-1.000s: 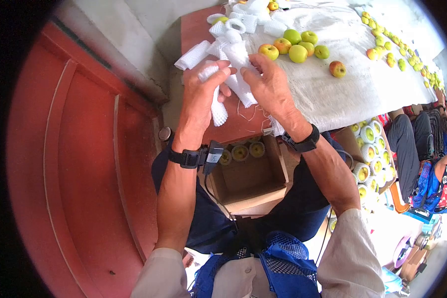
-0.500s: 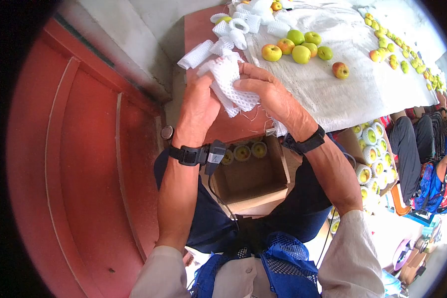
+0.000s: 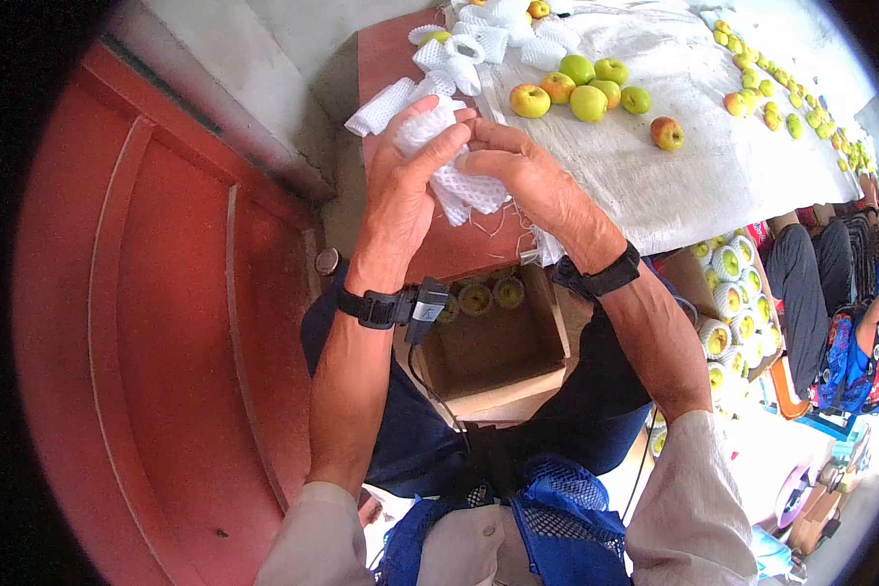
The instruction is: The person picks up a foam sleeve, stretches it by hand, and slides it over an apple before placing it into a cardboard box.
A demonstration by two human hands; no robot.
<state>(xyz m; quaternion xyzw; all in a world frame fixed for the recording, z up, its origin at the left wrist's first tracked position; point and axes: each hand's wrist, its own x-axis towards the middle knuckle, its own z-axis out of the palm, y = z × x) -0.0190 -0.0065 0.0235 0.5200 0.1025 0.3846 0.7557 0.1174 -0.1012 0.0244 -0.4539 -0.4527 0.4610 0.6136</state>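
Observation:
Above the red table edge, my left hand (image 3: 398,181) is closed around a white foam net sleeve (image 3: 428,125), its thumb across the front. My right hand (image 3: 523,166) pinches more white foam netting (image 3: 471,191), which hangs down between the two hands. Whether anything sits inside the netting is hidden. Just left of my left hand lies a loose foam sleeve (image 3: 379,105). Several more foam sleeves (image 3: 459,63) are heaped behind. A group of green and red apples (image 3: 588,103) rests on the white cloth beyond my right hand.
Below the table, an open cardboard box (image 3: 488,342) between my legs holds a few sleeved apples (image 3: 476,299) at its far side. Another box of sleeved apples (image 3: 732,303) stands to the right, near a seated person (image 3: 859,352). A red door (image 3: 166,313) is at left.
My left hand has turned and risen slightly, its fingers now wrapping the upper part of the netting. My right hand keeps hold of the lower part.

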